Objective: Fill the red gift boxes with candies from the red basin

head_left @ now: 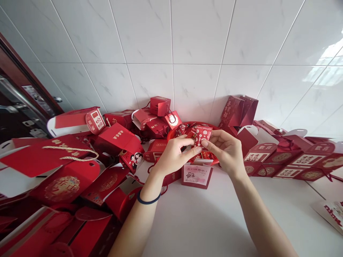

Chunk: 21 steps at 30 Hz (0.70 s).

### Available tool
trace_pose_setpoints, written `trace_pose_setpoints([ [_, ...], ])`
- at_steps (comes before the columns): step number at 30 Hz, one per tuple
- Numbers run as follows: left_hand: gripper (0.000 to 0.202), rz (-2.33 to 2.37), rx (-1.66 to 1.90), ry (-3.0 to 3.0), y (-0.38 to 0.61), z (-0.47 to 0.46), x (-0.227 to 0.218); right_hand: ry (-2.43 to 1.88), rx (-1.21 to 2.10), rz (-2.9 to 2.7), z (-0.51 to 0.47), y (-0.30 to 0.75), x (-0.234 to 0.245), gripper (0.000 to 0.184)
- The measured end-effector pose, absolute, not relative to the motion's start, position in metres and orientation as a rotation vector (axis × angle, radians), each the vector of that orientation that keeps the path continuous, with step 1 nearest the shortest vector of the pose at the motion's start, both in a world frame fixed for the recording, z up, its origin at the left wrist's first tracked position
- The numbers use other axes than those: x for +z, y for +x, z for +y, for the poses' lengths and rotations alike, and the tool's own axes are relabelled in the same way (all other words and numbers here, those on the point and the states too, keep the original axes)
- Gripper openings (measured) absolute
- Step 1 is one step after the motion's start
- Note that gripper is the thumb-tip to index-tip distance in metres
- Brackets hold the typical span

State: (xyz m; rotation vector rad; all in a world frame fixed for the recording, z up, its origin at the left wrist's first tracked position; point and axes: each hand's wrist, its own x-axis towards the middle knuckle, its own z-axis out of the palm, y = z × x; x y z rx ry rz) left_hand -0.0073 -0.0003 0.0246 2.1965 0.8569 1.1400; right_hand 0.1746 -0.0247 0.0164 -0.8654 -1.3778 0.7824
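Hands (174, 152) with packet (202, 135) at packet-filled basin (169, 134)

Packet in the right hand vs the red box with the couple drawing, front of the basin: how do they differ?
- Pose: the red packet is held up in the right hand; the red box sits on the white tabletop.
- Size: the packet looks smaller than the box.
- Print: the packet has white motifs on red; the box shows a pale panel with a couple.
Shared: both have red on them.
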Motion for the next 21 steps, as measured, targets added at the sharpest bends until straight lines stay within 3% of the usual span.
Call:
trace_pose_setpoints([
  [9, 0.031, 0.88, 1.255, 2.195, -0.003, 0.003, 0.018, -0.808, 0.826, -1.506, -0.023, 0.182, 0.018, 0.029],
  [12, 0.02, 0.886, 1.272, 2.15, -0.003, 0.002, 0.019, -0.801, 0.645, -1.557, -0.022, 0.185, 0.016, 0.018],
  [14, 0.023, 0.901, 1.262, 2.066, -0.004, 0.002, 0.02, -0.804, 0.409, -1.578, -0.021, 0.187, 0.016, 0.01],
  [18, 0.046, 0.938, 1.195, 1.856, -0.005, 0.001, 0.022, -0.737, 0.064, -1.698, -0.023, 0.186, 0.016, 0.025],
  [21, 0.037, 0.868, 1.16, 1.813, -0.006, 0.001, 0.023, -0.672, 0.069, -1.759, -0.023, 0.184, 0.016, 0.033],
])
